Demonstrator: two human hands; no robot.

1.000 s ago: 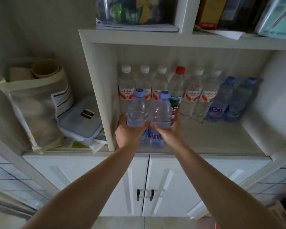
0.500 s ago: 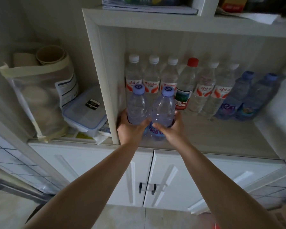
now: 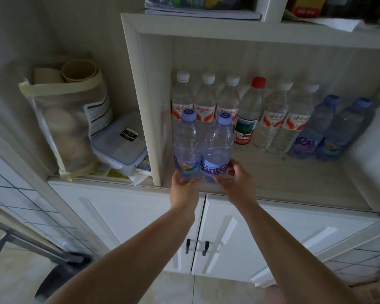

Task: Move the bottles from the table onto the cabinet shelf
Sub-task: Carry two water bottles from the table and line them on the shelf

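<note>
Both hands have slid down from the bottles' middles to their bases. Her left hand point(image 3: 183, 188) grips the left clear purple-capped bottle point(image 3: 187, 145), her right hand point(image 3: 235, 183) the right purple-capped bottle point(image 3: 217, 148), both standing at the front left of the pale wooden cabinet shelf point(image 3: 294, 185). Placing looks nearly done; letting go comes next, without toppling them. Behind stands a row of white-capped water bottles point(image 3: 206, 99). Beside the cabinet, a clear lidded plastic box point(image 3: 119, 148); its contents are unclear.

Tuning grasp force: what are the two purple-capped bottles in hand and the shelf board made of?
Left bottle and right bottle: thin clear plastic, glossy, ribbed walls you can see through. Shelf board: pale matte wood-grain, likely laminate; can't confirm.
</note>
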